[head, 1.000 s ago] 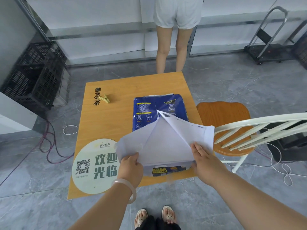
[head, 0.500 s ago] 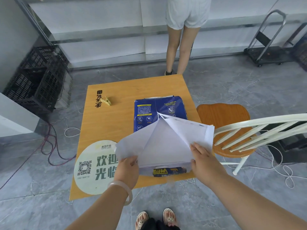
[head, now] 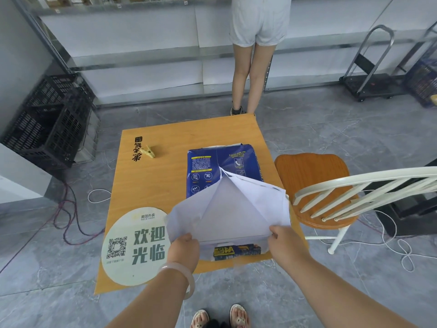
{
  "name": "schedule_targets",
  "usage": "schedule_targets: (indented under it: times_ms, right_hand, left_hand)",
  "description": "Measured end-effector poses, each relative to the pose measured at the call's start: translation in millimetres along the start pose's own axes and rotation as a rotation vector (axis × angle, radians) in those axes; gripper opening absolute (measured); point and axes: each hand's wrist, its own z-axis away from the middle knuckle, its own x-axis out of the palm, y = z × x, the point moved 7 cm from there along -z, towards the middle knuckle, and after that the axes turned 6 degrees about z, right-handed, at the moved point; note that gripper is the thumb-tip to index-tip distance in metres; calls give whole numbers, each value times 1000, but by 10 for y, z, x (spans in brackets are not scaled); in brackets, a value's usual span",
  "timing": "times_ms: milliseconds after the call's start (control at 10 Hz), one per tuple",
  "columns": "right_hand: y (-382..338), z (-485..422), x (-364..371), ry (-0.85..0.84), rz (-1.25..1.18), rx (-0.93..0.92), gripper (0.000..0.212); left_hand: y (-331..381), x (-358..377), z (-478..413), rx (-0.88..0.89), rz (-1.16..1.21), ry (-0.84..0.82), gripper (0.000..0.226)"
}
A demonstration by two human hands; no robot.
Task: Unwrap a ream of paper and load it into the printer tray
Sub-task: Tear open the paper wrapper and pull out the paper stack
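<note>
Lying on the wooden table [head: 151, 185], the blue-wrapped ream of paper [head: 222, 164] has its white wrapper flap [head: 227, 209] peeled up at the near end. The left hand [head: 184, 250] and right hand [head: 283, 245] each pinch that flap's near corners. Left of the ream sit a yellow clothespin [head: 147, 151] and a round QR-code sign [head: 134, 245].

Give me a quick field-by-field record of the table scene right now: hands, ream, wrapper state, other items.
left hand: gripping the near left edge of the opened wrapper flap
right hand: gripping the near right edge of the same flap
wrapper flap: white inside showing, lifted and folded open at the near end
ream: blue pack, lying flat on the table, far end still wrapped
table: wooden, square
clothespin: yellow, far left of the table, apart from the ream
round sticker: near left corner
chair: right of the table
printer tray: not in view
</note>
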Motion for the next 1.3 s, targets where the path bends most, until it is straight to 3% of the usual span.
schedule_targets:
  times_ms: [200, 300, 400, 500, 600, 1000, 1300]
  right_hand:
    - [6, 3, -83, 54, -113, 72, 41]
    - [69, -49, -103, 52, -232, 125, 28]
    - [189, -158, -85, 70, -417, 219, 30]
    - [192, -159, -71, 33, -570, 280, 24]
    - [193, -153, -62, 0, -612, 303, 18]
    - [252, -200, 3, -10, -474, 282, 21]
    - [306, -213, 170, -133, -587, 353, 19]
  left_hand:
    - [39, -79, 17, -83, 70, 63, 33]
    - [-120, -23, -196, -181, 215, 73, 33]
    - [-160, -33, -242, -210, 521, 124, 16]
    - [-134, -25, -230, -239, 522, 68, 27]
    - [-122, -62, -238, -249, 527, 78, 16]
    - [-195, -127, -295, -277, 516, -16, 15]
    - [-209, -91, -235, -405, 541, -108, 6]
